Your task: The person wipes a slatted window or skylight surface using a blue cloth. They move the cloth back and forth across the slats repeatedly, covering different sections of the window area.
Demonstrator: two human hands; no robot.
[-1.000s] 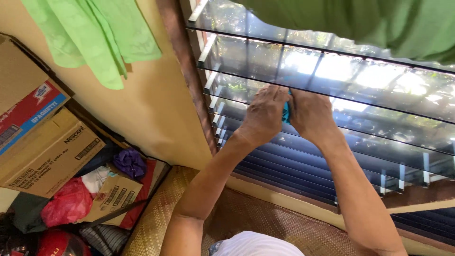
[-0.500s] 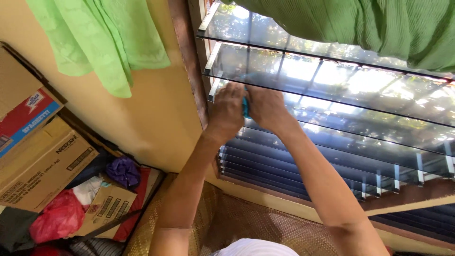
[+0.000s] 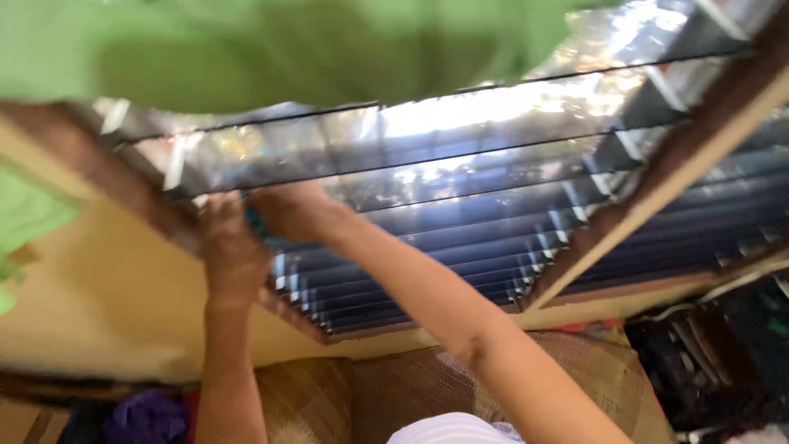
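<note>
Teal cloth (image 3: 256,220), only a sliver showing, sits pinched between both hands at the left end of the louvre window (image 3: 460,189). Frame is motion-blurred, so fine detail is soft.

Landmark: the brown wooden window frame (image 3: 144,205) on the left side.
- Left hand (image 3: 232,251): just beside that frame, fingers curled and pressed against the cloth from the frame side. Forearm runs straight down from it.
- Right hand (image 3: 292,210): one step further from the frame, closed over the cloth from the other side, arm stretching away down to the lower right.
- Cloth: between the two hands, touching both, against a glass slat (image 3: 394,152) right where the slat meets the frame. How much cloth is bunched inside the grip cannot be told.

Key relation: the slat's long axis runs away from the frame, rising gently toward the upper right. Both hands sit at its frame end, so all the free length of glass lies to the right-hand side. The left hand is nearer the frame; the right hand is nearer the open run of slat.

Other stuff: green curtain (image 3: 312,45) hangs blurred above the frame, covering the top slats. Yellow wall (image 3: 90,304) lies below and left of the frame. Woven mat (image 3: 394,386) lies well below it, with a purple bundle (image 3: 144,415) at the bottom left.
</note>
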